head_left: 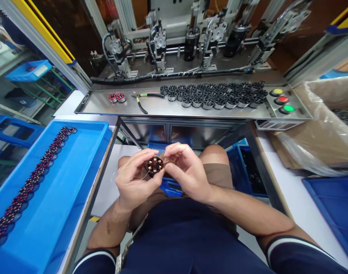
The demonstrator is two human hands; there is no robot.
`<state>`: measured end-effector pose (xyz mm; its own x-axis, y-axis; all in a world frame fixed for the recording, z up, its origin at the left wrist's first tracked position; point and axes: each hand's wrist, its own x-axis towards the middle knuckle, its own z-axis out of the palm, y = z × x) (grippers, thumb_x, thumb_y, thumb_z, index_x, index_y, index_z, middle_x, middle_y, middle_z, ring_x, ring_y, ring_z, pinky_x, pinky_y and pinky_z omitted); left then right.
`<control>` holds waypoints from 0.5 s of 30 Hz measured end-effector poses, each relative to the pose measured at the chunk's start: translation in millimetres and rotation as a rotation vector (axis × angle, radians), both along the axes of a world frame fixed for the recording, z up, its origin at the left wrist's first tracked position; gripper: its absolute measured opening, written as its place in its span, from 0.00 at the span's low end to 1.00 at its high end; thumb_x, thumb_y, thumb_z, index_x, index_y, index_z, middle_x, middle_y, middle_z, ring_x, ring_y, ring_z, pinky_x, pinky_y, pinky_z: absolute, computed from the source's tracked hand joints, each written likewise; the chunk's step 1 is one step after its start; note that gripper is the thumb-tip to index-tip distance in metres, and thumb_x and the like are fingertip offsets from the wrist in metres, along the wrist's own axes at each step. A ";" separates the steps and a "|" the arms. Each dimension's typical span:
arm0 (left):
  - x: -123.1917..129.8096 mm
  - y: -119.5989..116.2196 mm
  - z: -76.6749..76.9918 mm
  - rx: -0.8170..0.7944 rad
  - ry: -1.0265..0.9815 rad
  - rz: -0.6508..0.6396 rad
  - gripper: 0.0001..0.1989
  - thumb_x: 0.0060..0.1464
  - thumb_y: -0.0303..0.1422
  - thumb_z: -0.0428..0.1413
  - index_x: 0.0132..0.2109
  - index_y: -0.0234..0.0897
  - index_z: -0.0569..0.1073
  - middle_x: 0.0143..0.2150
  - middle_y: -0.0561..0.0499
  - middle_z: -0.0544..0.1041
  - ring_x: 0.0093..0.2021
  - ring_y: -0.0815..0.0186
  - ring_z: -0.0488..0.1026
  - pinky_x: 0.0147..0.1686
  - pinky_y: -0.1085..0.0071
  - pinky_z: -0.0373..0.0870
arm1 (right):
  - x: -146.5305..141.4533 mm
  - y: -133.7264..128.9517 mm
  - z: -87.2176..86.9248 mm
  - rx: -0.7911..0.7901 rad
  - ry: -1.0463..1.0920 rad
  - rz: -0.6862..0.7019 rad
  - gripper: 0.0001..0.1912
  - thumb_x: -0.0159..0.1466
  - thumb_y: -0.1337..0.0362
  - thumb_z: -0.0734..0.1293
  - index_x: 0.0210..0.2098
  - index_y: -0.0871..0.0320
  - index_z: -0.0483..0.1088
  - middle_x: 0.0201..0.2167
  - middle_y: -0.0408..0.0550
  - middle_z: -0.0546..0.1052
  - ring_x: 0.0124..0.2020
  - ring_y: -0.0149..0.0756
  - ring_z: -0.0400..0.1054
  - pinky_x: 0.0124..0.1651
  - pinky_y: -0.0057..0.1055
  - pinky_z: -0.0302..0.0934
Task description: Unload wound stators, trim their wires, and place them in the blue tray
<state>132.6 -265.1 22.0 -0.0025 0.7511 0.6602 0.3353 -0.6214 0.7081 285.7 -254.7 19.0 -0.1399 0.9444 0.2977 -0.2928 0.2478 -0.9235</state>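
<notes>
Above my lap, my left hand (138, 177) grips a small round motor stator (155, 165) with copper windings around a black core. Thumb and fingers hold it by the rim, its face turned up toward me. Close on its right side is my right hand (187, 171), thumb and fingertips pinched on a thin copper wire (166, 159) that seems to come from the stator. A loose end of wire also curves out at the left of my left hand. Where exactly the pinched wire ends is hidden by the fingers.
On the steel ledge (128, 108) lie green-and-black cutters (142, 99), two red-wired stators (117, 97) and rows of black stator cores (211, 95). Coloured push buttons (282, 99) sit right. A blue tray (56, 182) at left holds a line of wound stators (34, 179). Machine fixtures (159, 42) stand behind.
</notes>
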 end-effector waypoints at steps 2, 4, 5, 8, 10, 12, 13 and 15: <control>-0.2 0.0 1.0 0.017 0.006 -0.018 0.23 0.47 0.25 0.68 0.51 0.40 0.78 0.45 0.49 0.83 0.47 0.60 0.81 0.47 0.62 0.82 | -0.5 1.2 3.5 0.074 -0.019 -0.013 0.14 0.63 0.53 0.72 0.38 0.53 0.67 0.36 0.45 0.70 0.37 0.34 0.66 0.41 0.33 0.65; -0.2 -0.3 1.3 0.033 0.020 -0.019 0.23 0.47 0.24 0.68 0.51 0.41 0.78 0.44 0.49 0.83 0.46 0.60 0.81 0.47 0.62 0.82 | -1.3 2.7 7.0 0.047 -0.057 -0.053 0.12 0.66 0.54 0.69 0.34 0.54 0.67 0.33 0.45 0.70 0.35 0.33 0.66 0.41 0.34 0.64; -0.1 -0.6 1.1 0.031 0.022 -0.015 0.23 0.47 0.24 0.68 0.51 0.41 0.78 0.44 0.50 0.83 0.47 0.61 0.81 0.47 0.63 0.82 | -1.7 3.4 8.1 0.003 -0.068 -0.070 0.13 0.68 0.54 0.67 0.31 0.55 0.67 0.31 0.44 0.70 0.34 0.33 0.65 0.40 0.33 0.64; -0.2 -2.2 0.5 -0.030 -0.027 -0.018 0.22 0.47 0.24 0.68 0.50 0.41 0.78 0.44 0.49 0.83 0.47 0.61 0.81 0.46 0.64 0.82 | -1.9 4.5 8.4 -0.141 -0.045 -0.075 0.15 0.67 0.52 0.67 0.30 0.55 0.67 0.28 0.42 0.70 0.31 0.31 0.64 0.39 0.32 0.64; -0.5 -3.0 0.7 -0.094 -0.100 -0.030 0.22 0.47 0.25 0.68 0.50 0.40 0.79 0.44 0.49 0.83 0.46 0.61 0.82 0.44 0.66 0.82 | -0.9 3.9 6.9 -0.186 0.017 -0.020 0.17 0.63 0.48 0.70 0.32 0.55 0.68 0.29 0.41 0.70 0.31 0.31 0.65 0.39 0.31 0.64; -0.8 -3.0 1.6 -0.143 -0.169 -0.042 0.21 0.46 0.26 0.69 0.49 0.40 0.79 0.45 0.49 0.83 0.45 0.62 0.82 0.43 0.68 0.82 | 0.6 2.5 5.5 -0.189 0.078 0.057 0.20 0.58 0.47 0.75 0.35 0.55 0.70 0.31 0.41 0.71 0.32 0.31 0.66 0.39 0.31 0.64; -0.7 -2.7 2.2 -0.157 -0.192 -0.045 0.21 0.46 0.26 0.69 0.49 0.40 0.79 0.45 0.48 0.84 0.44 0.62 0.82 0.43 0.68 0.82 | 1.3 1.6 5.1 -0.179 0.092 0.091 0.21 0.56 0.47 0.77 0.35 0.55 0.71 0.31 0.41 0.71 0.32 0.31 0.66 0.39 0.31 0.65; -0.2 -1.7 3.2 -0.166 -0.221 -0.046 0.21 0.45 0.28 0.70 0.49 0.39 0.79 0.44 0.48 0.84 0.43 0.62 0.83 0.43 0.68 0.82 | 2.9 -0.3 5.1 -0.142 0.076 0.113 0.18 0.57 0.49 0.76 0.32 0.55 0.71 0.30 0.42 0.71 0.32 0.32 0.66 0.39 0.32 0.65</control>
<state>132.4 -266.8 25.1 -0.0961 0.8514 0.5157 0.1354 -0.5021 0.8542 288.5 -255.0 24.1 -0.2298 0.9571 0.1762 -0.3819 0.0779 -0.9209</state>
